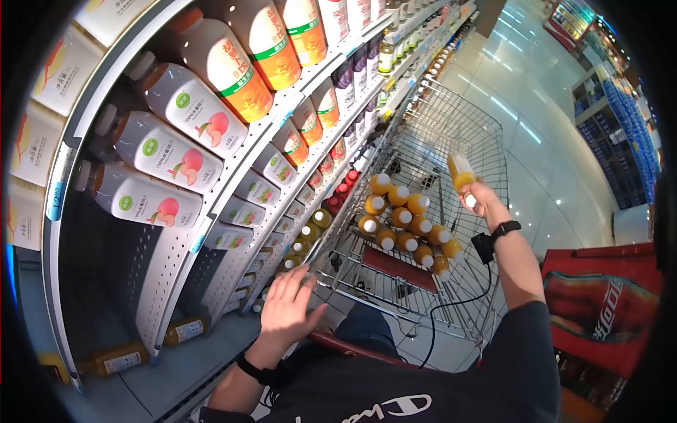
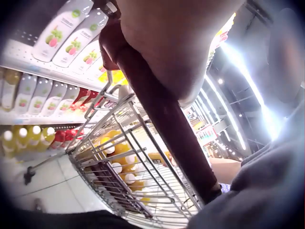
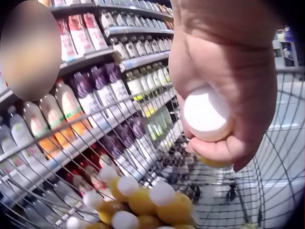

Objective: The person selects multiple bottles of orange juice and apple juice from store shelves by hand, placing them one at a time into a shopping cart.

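In the head view my right hand [image 1: 485,200] grips an orange juice bottle [image 1: 460,169] near its white cap, above the far right part of the shopping cart [image 1: 504,141]. The right wrist view shows the white cap [image 3: 206,113] between thumb and fingers; most of the bottle is hidden behind the hand. Inside the cart several similar juice bottles [image 1: 402,216] are grouped, caps toward me. My left hand [image 1: 288,304] is at the near left of the cart, fingers extended and thumb apart. In the left wrist view its palm lies against the dark red cart handle [image 2: 162,114].
Along the left run shelves [image 1: 271,134] of white peach juice bottles [image 1: 169,155] and carrot drink bottles [image 1: 226,63]. Two amber bottles lie on the lowest shelf, one being a labelled bottle [image 1: 185,330]. A red Coca-Cola case [image 1: 599,303] stands at right, beside the tiled aisle [image 1: 525,92].
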Demonstrator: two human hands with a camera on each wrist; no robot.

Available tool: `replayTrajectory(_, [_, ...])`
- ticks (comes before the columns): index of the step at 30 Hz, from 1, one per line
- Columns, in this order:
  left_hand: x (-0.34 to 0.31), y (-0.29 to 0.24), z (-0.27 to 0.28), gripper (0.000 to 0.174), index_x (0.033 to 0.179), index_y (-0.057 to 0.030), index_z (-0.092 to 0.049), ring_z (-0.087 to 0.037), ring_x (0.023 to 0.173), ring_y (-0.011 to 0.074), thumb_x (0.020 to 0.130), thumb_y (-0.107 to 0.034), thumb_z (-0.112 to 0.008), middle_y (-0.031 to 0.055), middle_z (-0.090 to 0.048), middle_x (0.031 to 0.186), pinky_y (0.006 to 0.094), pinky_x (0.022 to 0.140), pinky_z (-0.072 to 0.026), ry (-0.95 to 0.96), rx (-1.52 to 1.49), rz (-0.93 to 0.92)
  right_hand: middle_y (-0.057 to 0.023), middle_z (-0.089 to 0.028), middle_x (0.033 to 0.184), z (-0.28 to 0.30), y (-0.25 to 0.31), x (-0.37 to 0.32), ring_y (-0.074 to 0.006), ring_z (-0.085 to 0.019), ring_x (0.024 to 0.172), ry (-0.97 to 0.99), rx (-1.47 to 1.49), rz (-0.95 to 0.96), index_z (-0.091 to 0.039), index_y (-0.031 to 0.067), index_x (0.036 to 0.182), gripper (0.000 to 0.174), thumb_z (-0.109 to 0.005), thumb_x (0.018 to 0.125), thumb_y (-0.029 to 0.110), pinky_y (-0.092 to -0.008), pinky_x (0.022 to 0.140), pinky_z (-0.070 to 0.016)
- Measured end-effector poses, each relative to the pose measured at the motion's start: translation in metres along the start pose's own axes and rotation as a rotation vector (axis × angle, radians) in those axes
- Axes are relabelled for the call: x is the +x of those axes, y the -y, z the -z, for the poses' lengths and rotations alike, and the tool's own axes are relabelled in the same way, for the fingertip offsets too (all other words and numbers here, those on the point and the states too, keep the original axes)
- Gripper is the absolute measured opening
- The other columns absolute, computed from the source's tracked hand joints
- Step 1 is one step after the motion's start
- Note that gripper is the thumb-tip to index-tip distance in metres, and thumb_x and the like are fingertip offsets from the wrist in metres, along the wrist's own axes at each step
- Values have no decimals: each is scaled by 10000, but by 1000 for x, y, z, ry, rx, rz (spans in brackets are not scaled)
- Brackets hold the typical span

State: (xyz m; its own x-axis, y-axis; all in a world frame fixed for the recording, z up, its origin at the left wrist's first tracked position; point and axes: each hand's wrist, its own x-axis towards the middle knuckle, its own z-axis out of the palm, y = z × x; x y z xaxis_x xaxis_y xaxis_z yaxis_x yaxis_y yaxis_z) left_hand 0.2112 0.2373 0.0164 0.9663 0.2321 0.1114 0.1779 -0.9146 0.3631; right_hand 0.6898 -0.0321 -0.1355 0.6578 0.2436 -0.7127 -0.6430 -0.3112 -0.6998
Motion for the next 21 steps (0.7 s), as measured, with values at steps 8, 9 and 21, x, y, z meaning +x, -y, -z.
replayTrajectory(8, [1,-3,-4,487,1118,-42,-674,-625,1143,304,710,-258,-831,112,-631,1280,423,972,-479,-8,95,83,-108,-619,1085,2,-125,117,-268,-640,913,-114,-160,-281,-587,83,1160,268,-604,892,76,-409,694,-567])
replayTrajectory(9, [2,-4,-5,479,1106,-45,-677,-628,1134,300,704,-254,-831,108,-635,1272,417,958,-481,-3,104,87,-106,-614,1108,-3,-134,121,-268,-633,956,-129,-183,-287,-585,84,1181,278,-604,903,92,-415,727,-568])
replayTrajectory(21, [-2,-4,-10,440,1043,-81,-683,-642,1076,316,661,-241,-830,102,-665,1243,440,887,-498,5,53,50,-178,-662,1194,-8,-137,116,-312,-685,928,-179,-411,-49,-501,38,1425,626,-553,985,481,-465,707,-572])
